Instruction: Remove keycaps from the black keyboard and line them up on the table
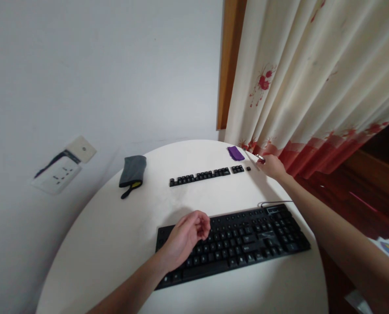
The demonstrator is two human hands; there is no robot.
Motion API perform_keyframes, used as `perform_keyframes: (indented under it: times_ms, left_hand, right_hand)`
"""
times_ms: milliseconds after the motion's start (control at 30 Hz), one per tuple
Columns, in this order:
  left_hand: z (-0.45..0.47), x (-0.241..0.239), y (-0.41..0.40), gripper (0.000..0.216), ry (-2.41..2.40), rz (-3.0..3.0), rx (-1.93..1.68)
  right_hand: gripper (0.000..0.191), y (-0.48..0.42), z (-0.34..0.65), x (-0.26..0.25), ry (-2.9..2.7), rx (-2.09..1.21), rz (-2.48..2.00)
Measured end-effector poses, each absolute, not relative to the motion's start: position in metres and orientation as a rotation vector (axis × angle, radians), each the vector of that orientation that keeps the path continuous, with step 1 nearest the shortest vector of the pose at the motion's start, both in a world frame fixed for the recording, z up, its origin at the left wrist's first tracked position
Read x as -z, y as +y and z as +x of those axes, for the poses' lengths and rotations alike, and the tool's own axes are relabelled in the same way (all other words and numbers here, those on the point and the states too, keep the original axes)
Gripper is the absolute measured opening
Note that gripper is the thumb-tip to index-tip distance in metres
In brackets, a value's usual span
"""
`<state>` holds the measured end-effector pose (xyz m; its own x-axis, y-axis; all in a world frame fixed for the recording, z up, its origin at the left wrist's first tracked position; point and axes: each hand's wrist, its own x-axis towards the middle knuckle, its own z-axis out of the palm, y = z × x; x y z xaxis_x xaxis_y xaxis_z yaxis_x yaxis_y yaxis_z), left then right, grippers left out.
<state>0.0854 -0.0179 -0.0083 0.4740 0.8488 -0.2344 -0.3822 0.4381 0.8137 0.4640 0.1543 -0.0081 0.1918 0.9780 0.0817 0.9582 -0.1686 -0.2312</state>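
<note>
A black keyboard (246, 242) lies on the round white table (115, 244) in front of me. My left hand (187, 235) hovers over its left end, fingers curled loosely inward with nothing visibly in them. Farther back, a row of loose black keycaps (199, 176) is lined up, with a small group (237, 168) and a single keycap (248, 168) to its right. My right hand (272, 166) reaches to the table's far right edge, closed on a small metallic tool (259, 158) next to the single keycap.
A purple cloth (235, 153) lies at the back beside the flowered curtain (312, 78). A grey pouch (132, 173) sits at the back left. Wall sockets (58, 173) are on the white wall. The keyboard's cable (276, 203) runs off to the right.
</note>
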Motion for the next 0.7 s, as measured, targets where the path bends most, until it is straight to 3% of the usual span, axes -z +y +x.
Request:
perform_keyframes:
  times_ms: [700]
  left_hand:
    - [0.085, 0.007, -0.019, 0.034, 0.712, 0.737, -0.851]
  right_hand:
    - [0.016, 0.220, 0.458, 0.021, -1.852, -0.262, -2.193]
